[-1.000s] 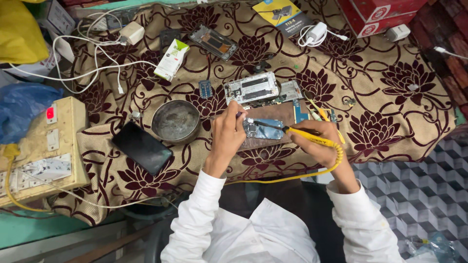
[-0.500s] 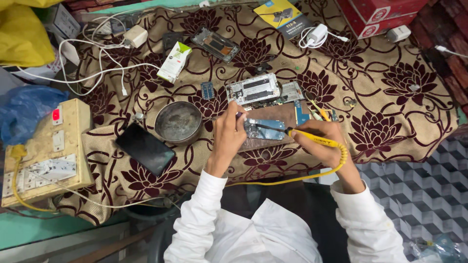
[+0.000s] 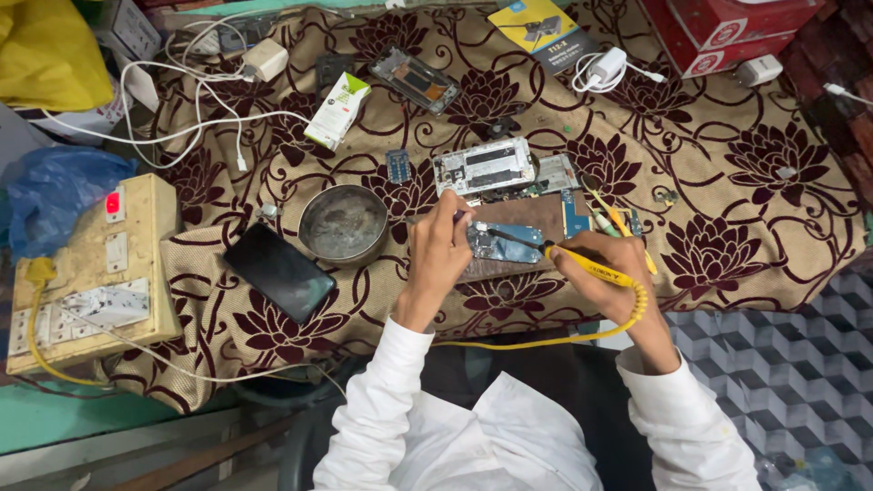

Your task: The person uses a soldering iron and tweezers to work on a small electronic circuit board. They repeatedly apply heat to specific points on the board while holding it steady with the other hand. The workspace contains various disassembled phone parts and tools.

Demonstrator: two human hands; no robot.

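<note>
Holding a yellow soldering iron (image 3: pixel 596 269) tight in its fingers, the right hand (image 3: pixel 611 273) touches the tip to a small blue circuit board (image 3: pixel 506 244). The board lies on a brown mat (image 3: pixel 532 218) on the flowery cloth (image 3: pixel 727 209), just below an opened phone frame (image 3: pixel 484 165). The left hand (image 3: pixel 438 256) pinches a thin tool at the board's left edge. Compared with a moment ago, both hands sit in almost the same spots, so the work looks steady. A round metal bowl (image 3: pixel 344 224) and a black phone (image 3: pixel 279 272) lie to the left.
</note>
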